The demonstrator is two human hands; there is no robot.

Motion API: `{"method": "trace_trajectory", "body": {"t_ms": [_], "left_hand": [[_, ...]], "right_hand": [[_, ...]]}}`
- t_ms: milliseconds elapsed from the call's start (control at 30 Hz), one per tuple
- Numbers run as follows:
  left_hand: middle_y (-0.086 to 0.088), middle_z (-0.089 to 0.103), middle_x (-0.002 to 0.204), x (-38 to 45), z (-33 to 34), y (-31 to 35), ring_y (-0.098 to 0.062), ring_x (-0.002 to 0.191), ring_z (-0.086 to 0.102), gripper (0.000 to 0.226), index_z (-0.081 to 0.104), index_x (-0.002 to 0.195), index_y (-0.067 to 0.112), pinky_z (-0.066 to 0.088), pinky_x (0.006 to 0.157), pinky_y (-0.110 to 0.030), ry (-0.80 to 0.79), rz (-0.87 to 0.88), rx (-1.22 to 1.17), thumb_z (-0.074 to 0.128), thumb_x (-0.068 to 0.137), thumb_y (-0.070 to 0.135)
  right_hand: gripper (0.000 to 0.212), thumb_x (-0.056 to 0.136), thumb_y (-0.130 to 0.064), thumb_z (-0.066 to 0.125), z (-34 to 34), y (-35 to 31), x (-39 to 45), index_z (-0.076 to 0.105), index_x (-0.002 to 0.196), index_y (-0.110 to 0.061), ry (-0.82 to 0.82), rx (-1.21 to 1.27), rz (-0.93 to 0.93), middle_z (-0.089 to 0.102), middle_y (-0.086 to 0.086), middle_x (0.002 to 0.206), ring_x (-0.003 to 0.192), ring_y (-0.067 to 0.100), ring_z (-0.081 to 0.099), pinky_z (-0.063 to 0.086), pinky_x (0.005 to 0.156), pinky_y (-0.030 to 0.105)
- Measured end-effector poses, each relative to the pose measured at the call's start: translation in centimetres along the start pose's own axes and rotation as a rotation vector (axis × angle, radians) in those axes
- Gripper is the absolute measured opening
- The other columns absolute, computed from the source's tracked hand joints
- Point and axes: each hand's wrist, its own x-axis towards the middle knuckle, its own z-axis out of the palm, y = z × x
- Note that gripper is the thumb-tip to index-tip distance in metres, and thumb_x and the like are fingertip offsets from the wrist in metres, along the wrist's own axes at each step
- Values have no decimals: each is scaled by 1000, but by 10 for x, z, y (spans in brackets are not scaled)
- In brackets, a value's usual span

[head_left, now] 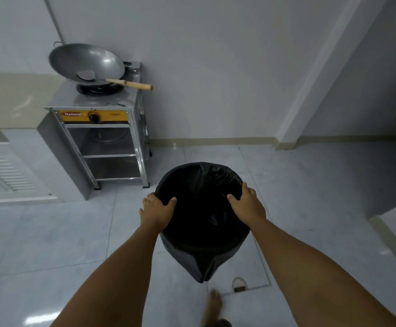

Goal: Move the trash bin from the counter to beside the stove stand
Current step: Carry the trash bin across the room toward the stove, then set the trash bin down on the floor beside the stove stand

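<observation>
A round trash bin (201,232) lined with a black plastic bag hangs in the air above the tiled floor, in the middle of the head view. My left hand (155,213) grips its left rim, thumb inside. My right hand (247,205) grips the right rim the same way. The steel stove stand (102,138), with a yellow front panel and a black knob, stands against the wall to the upper left of the bin, roughly a tile away. The bin's bottom is hidden from me.
A large metal wok (87,63) with a wooden-handled spatula (131,84) rests on the burner. A counter with a louvred cabinet door (6,173) is at the left. White wall behind, a pillar (310,90) at right, a floor hatch (260,263) under the bin, my bare foot (213,305) below.
</observation>
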Motion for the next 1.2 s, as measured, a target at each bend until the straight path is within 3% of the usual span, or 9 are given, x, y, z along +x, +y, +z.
{"method": "trace_trajectory", "body": {"t_ms": [500,667,1000,1100,1200], "left_hand": [[-21,48,139,250,40,101,-43,130,48,83,40,139,7,39,110,-58,7,-182,-52,58,79,62],[-19,52,137,339,50,114,-42,128,51,95,41,138,8,43,107,-57,-33,-216,-69,54,69,72],[-17,54,134,566,81,96,-42,124,54,110,41,137,9,46,104,-58,-63,-337,-26,47,54,82],[-18,54,136,610,93,91,-42,125,53,108,40,139,9,44,105,-58,-57,-359,6,49,58,79],[-21,49,139,662,122,74,-44,129,49,94,38,142,5,41,108,-58,-61,-380,21,58,73,66]], "right_hand": [[81,94,-54,44,-16,-76,299,7,157,-20,-126,-64,-78,22,9,160,135,34,43,43,100,45],[81,93,-54,46,-1,-102,388,7,157,-22,-160,-37,-60,22,8,160,136,34,42,43,103,47],[80,94,-51,47,81,-157,580,6,157,-22,-230,-16,-13,20,6,161,137,33,41,42,104,47],[80,95,-49,47,115,-158,625,6,157,-21,-241,-37,-15,19,7,161,138,34,41,42,104,46],[81,95,-49,48,166,-148,680,6,157,-19,-261,-56,-19,19,7,161,137,34,41,41,103,46]]}}
